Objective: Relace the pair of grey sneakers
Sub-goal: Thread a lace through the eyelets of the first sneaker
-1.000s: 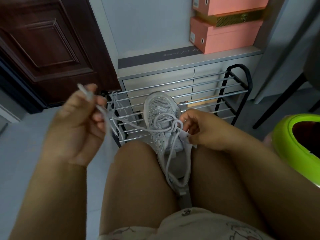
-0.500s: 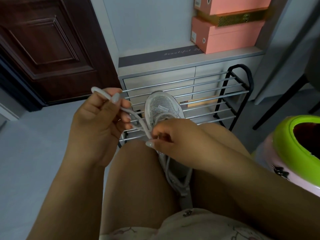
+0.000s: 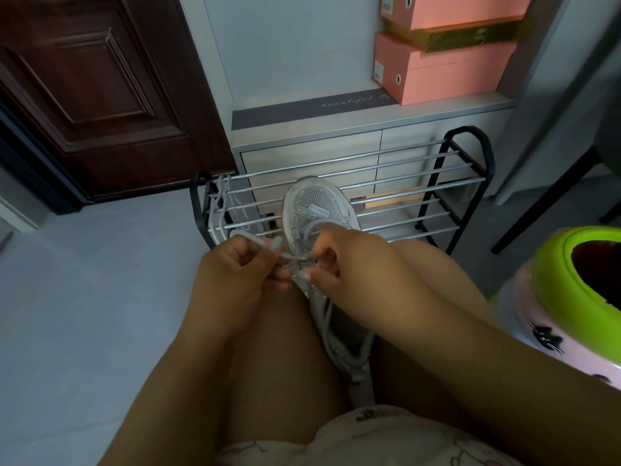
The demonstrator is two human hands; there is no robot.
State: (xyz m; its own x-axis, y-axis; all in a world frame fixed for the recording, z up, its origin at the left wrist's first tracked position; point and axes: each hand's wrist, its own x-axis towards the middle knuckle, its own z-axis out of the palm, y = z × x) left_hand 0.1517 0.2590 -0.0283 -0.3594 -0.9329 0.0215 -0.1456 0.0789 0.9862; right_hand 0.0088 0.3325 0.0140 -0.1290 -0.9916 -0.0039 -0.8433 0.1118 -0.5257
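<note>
Now, step: I think the lace end is going into a hole near the top of the shoe.
Knees: the grey sneaker (image 3: 322, 210) is squeezed between the person's two legs, toe pointing away. Keep the legs tight so the shoe does not wobble.
Left hand (image 3: 235, 277): its fingers are curled and pinch the white shoelace (image 3: 250, 237) close to the end. A loop of lace sticks out over the top of the hand.
Right hand (image 3: 349, 264): its fingers are curled over the top of the shoe and seem to pinch the lace or the shoe edge. I cannot tell which hole it is at.
How to do it well: hold the lace near its stiff tip, aim it straight, then pull it all the way so it lies flat, not twisted.
Watch out: loose lace hangs down by the heel and could knot up.
Shoe rack (image 3: 447, 183): just past the toe, metal bars with another white lace (image 3: 220, 203) hanging on the left side.
Other sneaker: I cannot see it here.
Far back: pink shoe boxes (image 3: 447, 72) on a cabinet.
</note>
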